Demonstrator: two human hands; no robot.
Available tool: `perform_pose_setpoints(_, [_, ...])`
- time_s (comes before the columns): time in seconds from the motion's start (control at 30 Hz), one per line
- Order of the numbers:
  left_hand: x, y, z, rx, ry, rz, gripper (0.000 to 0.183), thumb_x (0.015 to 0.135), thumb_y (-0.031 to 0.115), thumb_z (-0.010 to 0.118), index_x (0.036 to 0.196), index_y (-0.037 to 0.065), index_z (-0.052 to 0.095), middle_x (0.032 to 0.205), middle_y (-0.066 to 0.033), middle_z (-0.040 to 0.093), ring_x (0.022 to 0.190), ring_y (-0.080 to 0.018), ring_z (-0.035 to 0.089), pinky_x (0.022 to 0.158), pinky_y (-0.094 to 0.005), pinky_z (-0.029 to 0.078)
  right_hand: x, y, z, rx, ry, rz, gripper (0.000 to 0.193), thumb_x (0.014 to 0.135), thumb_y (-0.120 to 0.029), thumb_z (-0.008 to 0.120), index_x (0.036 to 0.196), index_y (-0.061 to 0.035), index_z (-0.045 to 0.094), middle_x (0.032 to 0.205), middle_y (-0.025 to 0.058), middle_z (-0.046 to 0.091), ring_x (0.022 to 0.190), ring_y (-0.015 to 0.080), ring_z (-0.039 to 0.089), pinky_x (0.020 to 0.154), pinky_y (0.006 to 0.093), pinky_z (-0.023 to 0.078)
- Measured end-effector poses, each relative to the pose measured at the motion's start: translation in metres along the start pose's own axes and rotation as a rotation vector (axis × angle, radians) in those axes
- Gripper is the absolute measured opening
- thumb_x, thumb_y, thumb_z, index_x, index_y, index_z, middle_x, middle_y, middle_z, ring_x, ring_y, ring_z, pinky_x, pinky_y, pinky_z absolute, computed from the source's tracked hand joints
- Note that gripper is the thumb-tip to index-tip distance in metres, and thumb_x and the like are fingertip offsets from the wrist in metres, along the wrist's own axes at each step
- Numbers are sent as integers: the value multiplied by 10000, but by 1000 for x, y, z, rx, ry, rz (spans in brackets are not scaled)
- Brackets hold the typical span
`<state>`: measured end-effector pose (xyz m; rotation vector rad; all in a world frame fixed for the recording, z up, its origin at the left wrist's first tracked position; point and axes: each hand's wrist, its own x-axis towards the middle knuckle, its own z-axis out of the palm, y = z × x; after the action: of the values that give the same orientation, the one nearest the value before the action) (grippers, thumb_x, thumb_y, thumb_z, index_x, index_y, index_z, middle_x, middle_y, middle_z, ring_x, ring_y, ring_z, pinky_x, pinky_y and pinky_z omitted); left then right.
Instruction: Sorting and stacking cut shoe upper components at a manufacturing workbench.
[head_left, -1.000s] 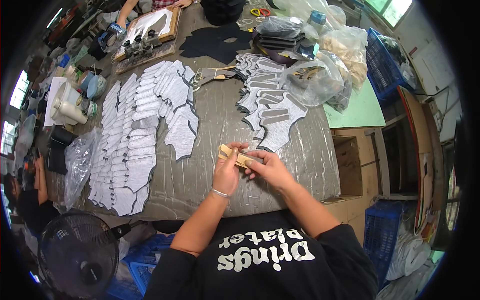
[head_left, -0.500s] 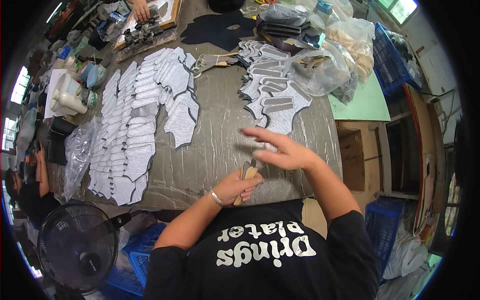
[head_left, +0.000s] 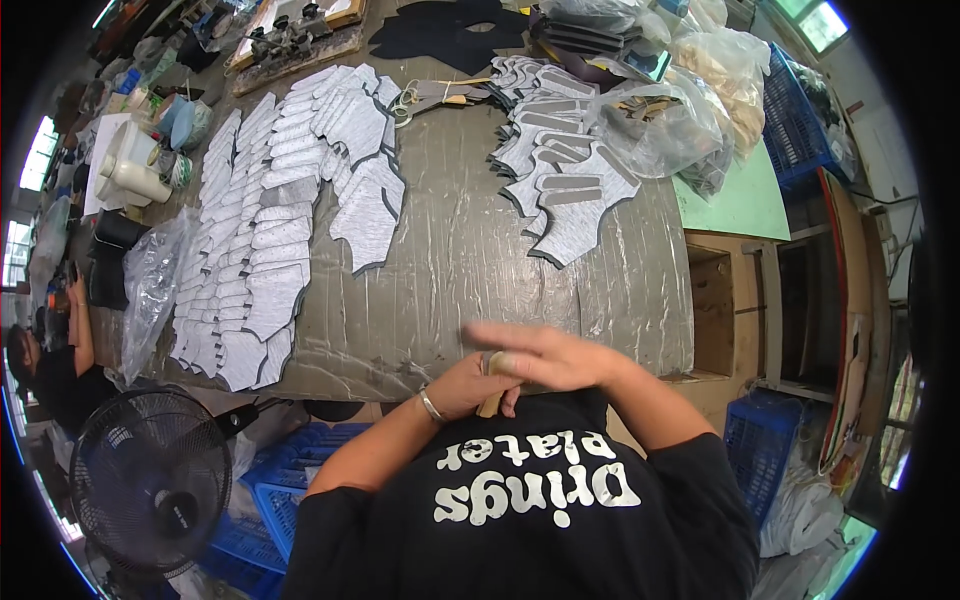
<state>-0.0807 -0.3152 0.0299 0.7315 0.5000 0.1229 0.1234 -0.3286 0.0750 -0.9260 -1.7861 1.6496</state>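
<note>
Close to my shirt, below the table's front edge, my left hand point(head_left: 462, 388) is closed around a small stack of tan and grey strips point(head_left: 490, 403). Over it lies my right hand point(head_left: 568, 358), its fingers stretched out and slightly blurred, the thumb by the top of the stack. Whether a strip is under that thumb is hidden. Ahead on the right, overlapping grey fabric pieces point(head_left: 585, 218) with dark edges lie fanned out. Grey strips point(head_left: 572, 190) rest on several of them.
Rows of similar grey pieces point(head_left: 270, 300) cover the table's left side. Farther back lie a tied bundle of strips point(head_left: 450, 93), a black cut-out sheet point(head_left: 440, 35) and clear plastic bags point(head_left: 660, 130). A black fan point(head_left: 150, 480) stands at lower left, beside blue crates point(head_left: 290, 480).
Both my hands have drawn back toward my body, and the right has come down onto the left. The view has shifted slightly. The other person's hand at the far board has left view.
</note>
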Motion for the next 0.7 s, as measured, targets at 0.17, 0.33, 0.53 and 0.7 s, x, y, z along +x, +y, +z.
perform_pose_setpoints(0.17, [-2, 9, 3, -21, 196, 76, 136, 928, 138, 647, 996, 33, 594, 685, 8, 550, 496, -83, 491, 497, -249, 436, -7, 12, 9, 52, 647, 144, 371, 874, -160, 703, 1184, 22, 614, 957, 67, 630, 824, 105, 580, 738, 258, 492])
perform_pose_setpoints(0.33, [4, 13, -1, 237, 194, 323, 237, 869, 17, 660, 1089, 16, 571, 917, -2, 602, 820, -59, 564, 720, -210, 475, -1, -4, 30, -231, 689, 166, 345, 755, -198, 799, 1011, 4, 688, 778, 67, 585, 647, 139, 539, 611, 279, 469])
perform_pose_setpoints(0.53, [3, 9, -5, 118, 125, 260, 295, 981, 102, 536, 1259, 17, 482, 1035, -2, 572, 878, -56, 530, 755, -207, 437, 1, -2, 33, -242, 696, 107, 308, 779, -124, 753, 1047, 8, 677, 821, 80, 586, 646, 146, 528, 616, 286, 470])
perform_pose_setpoints(0.7, [-2, 6, -14, 96, 43, 218, 275, 1002, 132, 512, 1254, 23, 487, 1022, 3, 566, 854, -69, 527, 758, -203, 433, -3, -3, 31, -50, 665, 156, 341, 831, -103, 721, 1145, 9, 651, 916, 32, 588, 751, 82, 539, 654, 224, 460])
